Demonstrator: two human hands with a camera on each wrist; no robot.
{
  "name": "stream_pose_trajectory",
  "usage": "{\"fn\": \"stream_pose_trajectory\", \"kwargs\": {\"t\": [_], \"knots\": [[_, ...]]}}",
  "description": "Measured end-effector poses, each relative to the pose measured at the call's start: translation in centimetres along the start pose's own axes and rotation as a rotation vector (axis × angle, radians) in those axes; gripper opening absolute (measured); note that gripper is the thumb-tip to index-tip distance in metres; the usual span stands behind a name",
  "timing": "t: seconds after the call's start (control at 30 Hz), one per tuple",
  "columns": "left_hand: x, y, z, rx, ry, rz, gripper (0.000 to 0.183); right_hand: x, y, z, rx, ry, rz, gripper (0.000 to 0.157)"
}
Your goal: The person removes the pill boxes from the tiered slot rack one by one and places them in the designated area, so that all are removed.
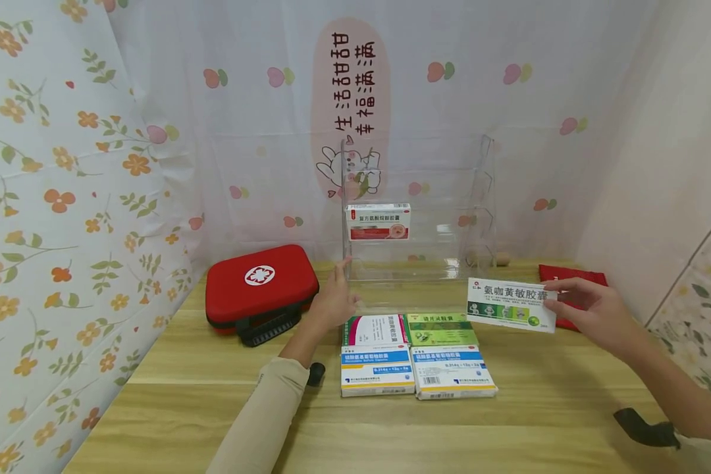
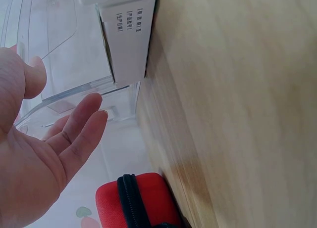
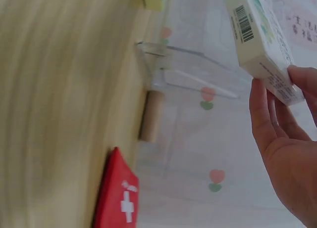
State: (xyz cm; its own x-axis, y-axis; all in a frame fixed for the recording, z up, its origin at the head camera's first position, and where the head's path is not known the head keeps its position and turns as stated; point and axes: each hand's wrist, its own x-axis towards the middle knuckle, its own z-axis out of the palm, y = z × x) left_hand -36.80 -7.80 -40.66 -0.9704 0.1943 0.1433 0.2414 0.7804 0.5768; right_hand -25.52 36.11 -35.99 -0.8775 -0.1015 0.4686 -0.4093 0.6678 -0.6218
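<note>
My right hand [image 1: 595, 313] pinches the right end of a white medicine box [image 1: 503, 306] with a green picture band, holding it above the table. In the right wrist view its barcode side shows, with thumb and fingers on opposite faces. My left hand [image 1: 333, 301] is at the left side of a clear tiered display rack [image 1: 403, 273], fingers loosely spread; contact with the rack cannot be told. One red-and-white medicine box [image 1: 379, 224] stands on the rack, at the left. In front lie a magenta-and-white box [image 1: 376, 330], a green box [image 1: 442, 330] and two blue-and-white boxes [image 1: 378, 370].
A red first-aid case [image 1: 228, 286] with a black handle lies left of the rack. A red pouch [image 3: 116, 198] with a white cross and a brown cylinder [image 3: 151, 116] are on the right. Patterned curtains [image 1: 261, 99] enclose the wooden table [image 1: 391, 434].
</note>
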Motion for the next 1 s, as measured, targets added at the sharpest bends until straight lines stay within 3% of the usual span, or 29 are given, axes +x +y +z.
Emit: {"fn": "stream_pose_trajectory", "kwargs": {"t": [0.3, 0.53, 0.73, 1.0], "knots": [[0.1, 0.2, -0.2, 0.003, 0.016, 0.017, 0.091, -0.9, 2.1, -0.3, 0.008, -0.110, 0.142, 0.036], [0.0, 0.1, -0.1, 0.010, 0.013, 0.024, 0.090, -0.1, 3.9, -0.1, -0.007, -0.235, 0.324, 0.054], [-0.1, 0.1, 0.0, 0.009, 0.021, 0.024, 0.089, 0.7, 5.7, 0.4, 0.009, -0.307, 0.343, 0.054], [-0.2, 0.3, 0.0, 0.009, 0.023, 0.020, 0.090, 1.0, 6.5, 0.9, -0.057, -0.326, 0.349, 0.056]]}}
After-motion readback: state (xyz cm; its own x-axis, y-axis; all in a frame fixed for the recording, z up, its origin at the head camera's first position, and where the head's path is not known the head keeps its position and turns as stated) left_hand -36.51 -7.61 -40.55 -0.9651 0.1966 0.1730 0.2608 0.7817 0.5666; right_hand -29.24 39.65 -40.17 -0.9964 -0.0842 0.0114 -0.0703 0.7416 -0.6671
